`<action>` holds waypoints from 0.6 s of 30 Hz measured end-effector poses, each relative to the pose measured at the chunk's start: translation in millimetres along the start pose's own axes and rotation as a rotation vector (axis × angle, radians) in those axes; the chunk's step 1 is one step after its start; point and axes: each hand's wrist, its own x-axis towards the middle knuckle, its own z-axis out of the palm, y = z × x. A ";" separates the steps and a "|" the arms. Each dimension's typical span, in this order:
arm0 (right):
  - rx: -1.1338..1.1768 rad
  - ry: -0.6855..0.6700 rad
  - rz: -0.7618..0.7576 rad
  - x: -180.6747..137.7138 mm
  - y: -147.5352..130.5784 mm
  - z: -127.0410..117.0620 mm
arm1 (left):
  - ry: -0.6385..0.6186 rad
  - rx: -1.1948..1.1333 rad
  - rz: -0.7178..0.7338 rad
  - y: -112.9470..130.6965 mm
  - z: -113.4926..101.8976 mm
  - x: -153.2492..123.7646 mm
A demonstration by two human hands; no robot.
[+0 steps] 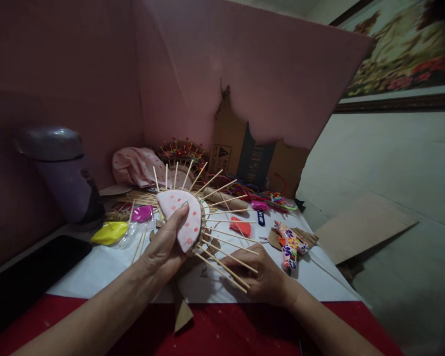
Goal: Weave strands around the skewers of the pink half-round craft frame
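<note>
My left hand [167,242] grips a half-round, fabric-covered piece [188,220], pale pink with red spots, thumb on its front face. Thin wooden sticks [228,231] fan out from the curved edge, where a band of twine [201,217] runs along their base. My right hand [265,277] is behind and beside the lowest sticks, its fingers curled together. What lies between those fingertips is hidden by the sticks and the hand itself. A roll of twine [226,199] rests behind the fan.
To the left stand a purple tumbler [65,178] and a black phone-like slab [33,274]. Yellow [109,233], magenta [142,213] and red packets [241,226] lie around. A floral-patterned item [291,245] sits at right, torn cardboard [226,133] behind, a cardboard strip [183,314] in front.
</note>
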 end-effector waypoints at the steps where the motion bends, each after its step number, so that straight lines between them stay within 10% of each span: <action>1: 0.037 -0.006 0.004 0.1 -0.2 -0.6 | 0.008 0.001 0.034 0.8 0.3 1.0; 18: -0.015 0.447 0.002 -4.8 -2.7 -3.9 | 0.084 0.010 0.292 12.6 -6.0 12.5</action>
